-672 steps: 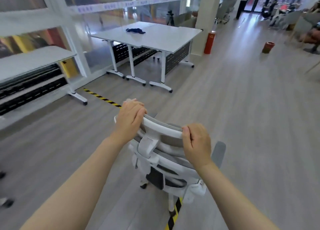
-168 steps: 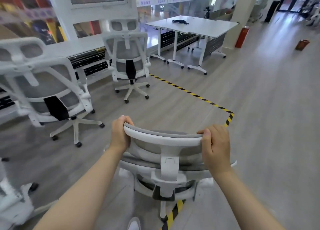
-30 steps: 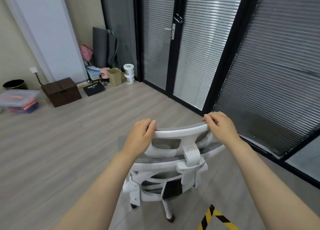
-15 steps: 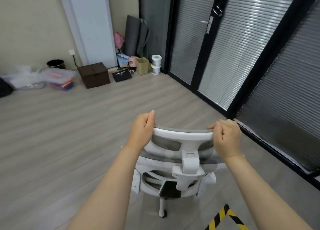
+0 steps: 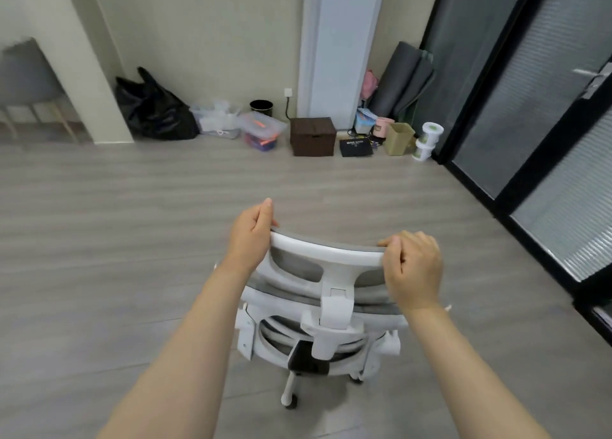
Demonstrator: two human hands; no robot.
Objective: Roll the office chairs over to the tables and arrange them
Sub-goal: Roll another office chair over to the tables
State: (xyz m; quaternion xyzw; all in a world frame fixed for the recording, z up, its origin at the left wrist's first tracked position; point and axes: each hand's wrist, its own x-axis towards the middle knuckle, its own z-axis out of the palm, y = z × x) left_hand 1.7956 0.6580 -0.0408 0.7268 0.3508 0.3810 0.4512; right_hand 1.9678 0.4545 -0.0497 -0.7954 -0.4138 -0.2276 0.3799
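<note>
White-framed office chair [image 5: 328, 309] on grey plank floor [image 5: 132, 240]: left hand [image 5: 250, 236] and right hand [image 5: 412, 269] each curl around its headrest ends.

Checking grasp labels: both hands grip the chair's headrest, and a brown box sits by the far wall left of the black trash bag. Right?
One error. In the head view the brown box sits right of the black trash bag, not left. The rest holds: the left hand and the right hand both grip the chair's headrest, and the box is by the far wall.
</note>
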